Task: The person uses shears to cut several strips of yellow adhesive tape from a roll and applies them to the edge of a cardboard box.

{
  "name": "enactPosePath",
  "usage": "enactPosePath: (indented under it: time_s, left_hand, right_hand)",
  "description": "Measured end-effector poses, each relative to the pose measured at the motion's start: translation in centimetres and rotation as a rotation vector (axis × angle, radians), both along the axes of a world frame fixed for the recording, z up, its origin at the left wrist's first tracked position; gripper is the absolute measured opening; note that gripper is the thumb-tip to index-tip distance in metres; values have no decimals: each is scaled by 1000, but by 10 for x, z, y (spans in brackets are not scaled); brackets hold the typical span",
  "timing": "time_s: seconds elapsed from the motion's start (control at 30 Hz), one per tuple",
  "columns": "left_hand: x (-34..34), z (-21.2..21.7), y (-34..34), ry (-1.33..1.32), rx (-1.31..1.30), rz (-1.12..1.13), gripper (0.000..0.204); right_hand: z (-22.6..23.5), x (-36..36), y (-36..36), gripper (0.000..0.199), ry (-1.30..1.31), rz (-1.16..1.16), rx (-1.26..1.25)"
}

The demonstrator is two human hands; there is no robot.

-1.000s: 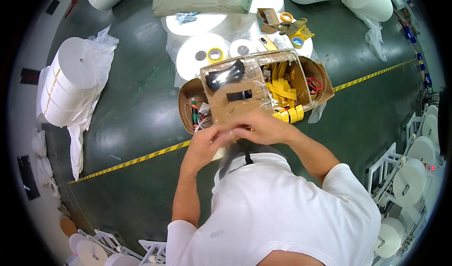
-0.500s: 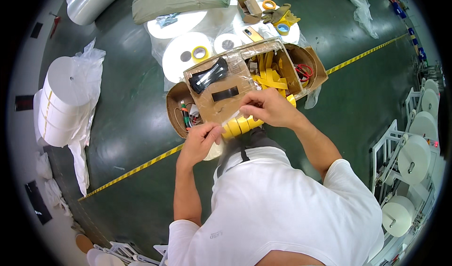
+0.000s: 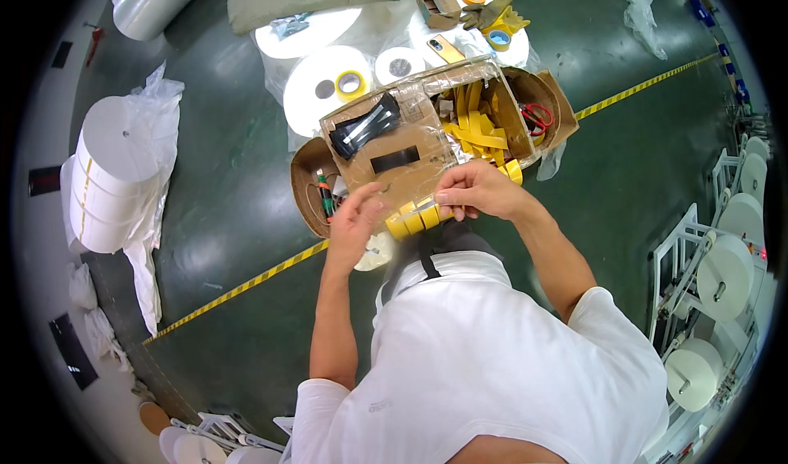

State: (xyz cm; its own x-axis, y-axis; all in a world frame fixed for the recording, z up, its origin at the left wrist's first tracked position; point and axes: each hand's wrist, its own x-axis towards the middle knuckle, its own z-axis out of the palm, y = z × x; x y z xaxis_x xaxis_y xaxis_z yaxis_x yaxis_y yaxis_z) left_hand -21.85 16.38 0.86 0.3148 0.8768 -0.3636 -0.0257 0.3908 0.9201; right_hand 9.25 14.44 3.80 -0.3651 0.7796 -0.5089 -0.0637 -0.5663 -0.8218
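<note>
Below my head camera, my right hand (image 3: 474, 192) pinches the yellow tape rolls (image 3: 419, 216) at the near edge of the cardboard box (image 3: 410, 148); my left hand (image 3: 355, 218) hovers loosely open beside them. I judge the work midway: yellow strips (image 3: 476, 132) fill the box and the rolls are not used up.

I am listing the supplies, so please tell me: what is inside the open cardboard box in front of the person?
Inside the cardboard box are yellow strips, red-handled scissors at one end and marker pens at the other. A taped cardboard panel covers the middle, hiding whatever lies beneath.
</note>
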Motion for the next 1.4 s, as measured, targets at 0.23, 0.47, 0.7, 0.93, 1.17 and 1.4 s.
enactPosePath:
  time_s: [0.23,0.47,0.7,0.93,1.17,1.4]
  left_hand:
    - [13,-22,35,425,87,-155,20]
    - [53,-66,71,972,538,-111,28]
    - [58,-101,72,1129,460,-83,27]
    - [58,-107,80,1093,452,-81,27]
    - [63,-96,78,1162,348,-28,33]
    - [27,-107,58,904,275,100,45]
  right_hand:
    - [-52,-31,25,18,-70,-165,68]
    - [-123,-59,63,22,-888,-246,643]
    - [-147,-80,55,21,-1046,-319,660]
    - [-159,-85,50,19,-1067,-329,649]
    - [-158,-95,49,15,-1175,-316,689]
    - [-129,-68,38,17,-1102,-221,1108]
